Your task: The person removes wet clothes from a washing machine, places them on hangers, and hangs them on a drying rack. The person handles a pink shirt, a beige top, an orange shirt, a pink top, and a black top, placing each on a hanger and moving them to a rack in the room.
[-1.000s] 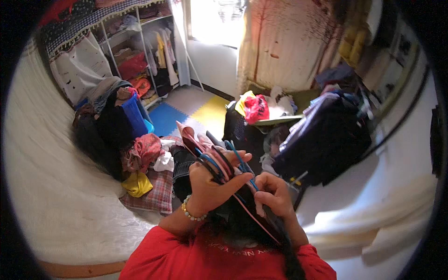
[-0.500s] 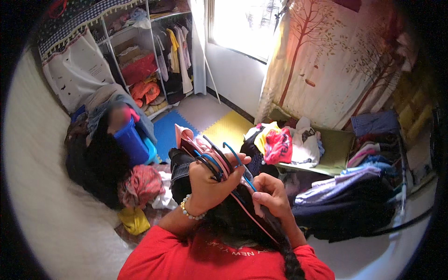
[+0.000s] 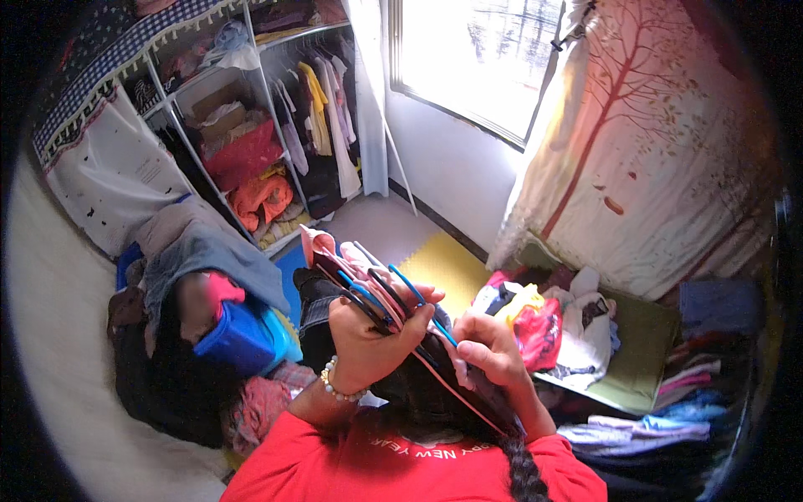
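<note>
My left hand [image 3: 361, 339], with a beaded bracelet at the wrist, is closed round a bunch of hangers, several black, pink and blue ones. Clothes hang from them, among them a pink garment [image 3: 318, 244] and dark denim [image 3: 314, 291]. The hook of a blue hanger [image 3: 406, 283] stands up past my left fingers. My right hand [image 3: 493, 351] pinches the lower end of this blue hanger, beside a strip of pale pink cloth. Dark cloth below the hands hides part of the bunch.
An open wardrobe [image 3: 244, 125] with folded and hanging clothes stands at far left. Before it are a blue basket [image 3: 238, 339] and a cloth heap [image 3: 196, 243]. To the right, a green cot [image 3: 636, 351] holds piled clothes, with more garments [image 3: 636, 435] nearer. A window [image 3: 477, 63] is ahead.
My view has shifted, so the wardrobe, window and cot sit differently in the picture. Both hands keep nearly the same grip on the hangers.
</note>
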`<action>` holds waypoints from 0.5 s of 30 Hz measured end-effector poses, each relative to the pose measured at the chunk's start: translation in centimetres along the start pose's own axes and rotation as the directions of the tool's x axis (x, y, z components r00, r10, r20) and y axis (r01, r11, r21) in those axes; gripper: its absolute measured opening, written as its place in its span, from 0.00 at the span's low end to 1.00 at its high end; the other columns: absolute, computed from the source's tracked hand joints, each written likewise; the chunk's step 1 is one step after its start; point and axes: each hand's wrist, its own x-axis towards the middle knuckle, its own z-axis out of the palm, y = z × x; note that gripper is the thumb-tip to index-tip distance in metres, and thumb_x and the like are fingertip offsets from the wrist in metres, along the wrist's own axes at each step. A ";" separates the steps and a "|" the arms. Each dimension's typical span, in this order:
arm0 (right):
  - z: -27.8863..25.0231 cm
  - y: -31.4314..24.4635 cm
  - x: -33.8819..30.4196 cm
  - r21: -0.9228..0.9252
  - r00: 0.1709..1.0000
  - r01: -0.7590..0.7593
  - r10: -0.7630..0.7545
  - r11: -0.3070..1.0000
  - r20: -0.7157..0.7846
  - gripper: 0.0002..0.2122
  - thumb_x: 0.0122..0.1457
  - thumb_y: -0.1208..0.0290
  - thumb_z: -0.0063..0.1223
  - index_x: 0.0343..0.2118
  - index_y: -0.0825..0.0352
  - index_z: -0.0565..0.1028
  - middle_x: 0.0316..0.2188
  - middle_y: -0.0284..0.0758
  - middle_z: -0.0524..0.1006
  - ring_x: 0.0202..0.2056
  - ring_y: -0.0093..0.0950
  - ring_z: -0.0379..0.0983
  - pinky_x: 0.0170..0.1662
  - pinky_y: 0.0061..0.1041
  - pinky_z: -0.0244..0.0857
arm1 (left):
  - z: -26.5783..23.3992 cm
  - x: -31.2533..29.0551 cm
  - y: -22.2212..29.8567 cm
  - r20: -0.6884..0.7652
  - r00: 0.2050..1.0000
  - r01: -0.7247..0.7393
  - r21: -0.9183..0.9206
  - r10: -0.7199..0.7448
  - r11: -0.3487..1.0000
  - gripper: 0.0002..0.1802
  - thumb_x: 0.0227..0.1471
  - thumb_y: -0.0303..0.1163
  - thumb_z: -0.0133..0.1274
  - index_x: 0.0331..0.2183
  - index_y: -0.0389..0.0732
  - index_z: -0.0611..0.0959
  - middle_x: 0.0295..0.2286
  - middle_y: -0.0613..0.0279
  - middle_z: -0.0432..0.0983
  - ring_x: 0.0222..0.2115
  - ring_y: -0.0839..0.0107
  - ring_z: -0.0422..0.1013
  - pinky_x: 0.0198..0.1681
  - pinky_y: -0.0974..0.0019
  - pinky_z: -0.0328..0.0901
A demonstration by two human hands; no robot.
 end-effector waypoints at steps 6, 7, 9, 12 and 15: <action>-7.7 -1.7 14.2 0.014 0.995 -0.049 0.048 0.999 0.088 0.08 0.54 0.70 0.48 0.30 0.70 0.66 0.20 0.28 0.67 0.20 0.16 0.65 0.21 0.14 0.58 | 0.7 11.6 -8.2 -0.098 0.989 0.106 -0.094 -0.115 0.990 0.05 0.37 0.17 0.54 0.24 0.33 0.80 0.22 0.61 0.76 0.21 0.78 0.71 0.24 0.75 0.65; -8.7 -2.0 16.4 -0.016 0.995 -0.025 0.026 1.000 0.101 0.08 0.54 0.70 0.48 0.30 0.69 0.67 0.21 0.27 0.67 0.21 0.15 0.64 0.23 0.14 0.58 | 0.6 13.3 -9.4 -0.104 0.992 0.058 -0.066 -0.064 0.996 0.05 0.37 0.17 0.54 0.24 0.33 0.80 0.23 0.61 0.76 0.22 0.78 0.71 0.27 0.74 0.65; -10.8 -2.7 21.3 -0.066 0.984 -0.056 0.066 0.996 0.164 0.07 0.54 0.69 0.48 0.29 0.68 0.67 0.23 0.26 0.67 0.26 0.14 0.63 0.28 0.13 0.57 | 0.0 16.4 -11.9 -0.118 0.992 0.054 0.007 -0.053 0.999 0.07 0.37 0.17 0.53 0.25 0.34 0.80 0.23 0.62 0.76 0.24 0.77 0.70 0.30 0.74 0.65; -13.3 -2.9 28.1 -0.049 0.970 -0.124 0.131 0.991 0.204 0.07 0.54 0.70 0.48 0.29 0.68 0.67 0.23 0.26 0.67 0.26 0.14 0.62 0.29 0.13 0.57 | -1.1 21.0 -16.0 -0.150 0.988 0.053 0.092 -0.039 0.994 0.08 0.37 0.17 0.53 0.26 0.34 0.79 0.22 0.62 0.76 0.24 0.77 0.70 0.30 0.74 0.65; -15.8 -2.5 34.4 -0.054 0.979 -0.022 0.032 0.998 0.203 0.07 0.54 0.69 0.48 0.30 0.68 0.68 0.25 0.26 0.68 0.28 0.13 0.62 0.31 0.13 0.57 | -1.1 25.3 -19.3 -0.202 0.973 0.099 -0.061 -0.109 0.993 0.07 0.37 0.16 0.53 0.26 0.33 0.79 0.23 0.61 0.76 0.24 0.77 0.71 0.29 0.75 0.65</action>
